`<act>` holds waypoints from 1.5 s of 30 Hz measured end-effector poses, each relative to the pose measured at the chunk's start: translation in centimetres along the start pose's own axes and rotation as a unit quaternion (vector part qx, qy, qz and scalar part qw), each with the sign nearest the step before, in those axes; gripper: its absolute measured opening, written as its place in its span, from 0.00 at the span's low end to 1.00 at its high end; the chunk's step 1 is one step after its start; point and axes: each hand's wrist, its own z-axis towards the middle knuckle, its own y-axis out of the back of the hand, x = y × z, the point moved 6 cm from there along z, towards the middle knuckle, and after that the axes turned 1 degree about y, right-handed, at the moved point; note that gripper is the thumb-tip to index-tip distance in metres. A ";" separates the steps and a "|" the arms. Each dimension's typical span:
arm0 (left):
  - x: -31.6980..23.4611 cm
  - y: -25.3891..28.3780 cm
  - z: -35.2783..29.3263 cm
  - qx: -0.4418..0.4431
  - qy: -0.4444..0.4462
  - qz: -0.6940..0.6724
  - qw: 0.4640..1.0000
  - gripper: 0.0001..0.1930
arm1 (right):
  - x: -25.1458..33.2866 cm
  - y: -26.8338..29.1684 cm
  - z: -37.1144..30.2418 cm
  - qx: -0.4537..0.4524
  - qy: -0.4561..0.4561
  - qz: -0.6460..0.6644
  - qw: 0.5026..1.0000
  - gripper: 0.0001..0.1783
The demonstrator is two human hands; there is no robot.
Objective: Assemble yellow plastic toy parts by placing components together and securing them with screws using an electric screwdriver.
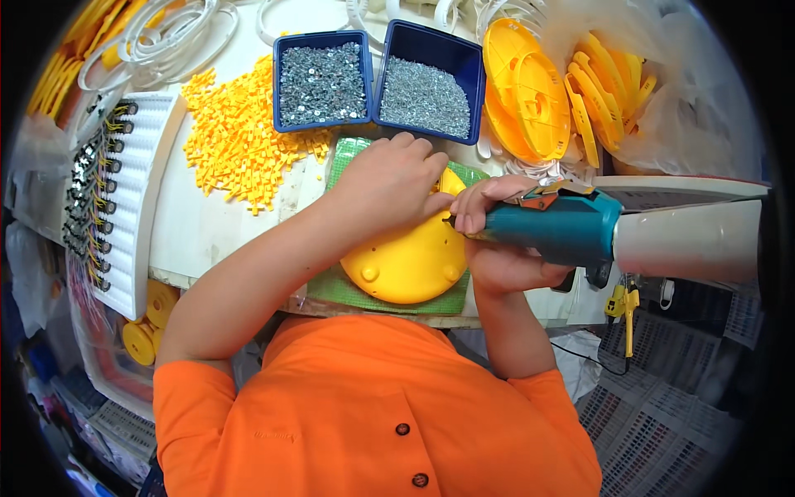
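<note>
A round yellow plastic cover (pixel 402 263) lies on a green mat (pixel 331 282) in front of me. Over its far part rests my left hand (pixel 389 178), with its fingers curled and its thumb stretched toward the cover. Whatever is under those fingers is hidden. My right hand (pixel 505 261) is wrapped round a teal power screwdriver (pixel 571 225), held almost level. Its dark tip points left, close to my left thumb, above the cover. Whether the tip touches anything I cannot tell.
Two blue bins, one of small metal pieces (pixel 323 83) and one of screws (pixel 426 95), stand beyond the mat. Small yellow parts (pixel 240 132) are heaped to their left. A white foam tray (pixel 137 199) holds wired components. Larger yellow covers (pixel 526 91) stand far right.
</note>
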 end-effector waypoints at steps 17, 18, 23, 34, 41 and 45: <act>1.1 -0.6 0.8 0.022 -0.035 -0.032 0.999 0.24 | 0.3 -7.3 -0.7 0.123 -0.138 0.062 0.981 0.48; 1.1 -0.7 0.9 0.014 -0.039 -0.037 0.998 0.24 | 0.3 -7.5 -0.7 0.129 -0.142 0.062 0.979 0.48; 1.0 -0.8 0.9 0.062 -0.015 -0.032 0.997 0.26 | -0.2 -7.7 -1.2 0.132 -0.162 0.041 0.977 0.48; 1.3 -0.3 0.3 0.070 0.007 -0.041 0.997 0.26 | -0.8 -8.0 -1.7 0.139 -0.180 0.001 0.974 0.50; 2.6 5.3 -9.7 -0.108 0.157 -0.175 0.966 0.29 | 0.3 -7.6 3.8 0.164 -0.050 0.038 0.984 0.54; 1.5 2.9 -11.4 -0.159 0.242 -0.186 0.939 0.32 | -1.7 -8.9 4.2 0.169 -0.086 0.069 0.979 0.54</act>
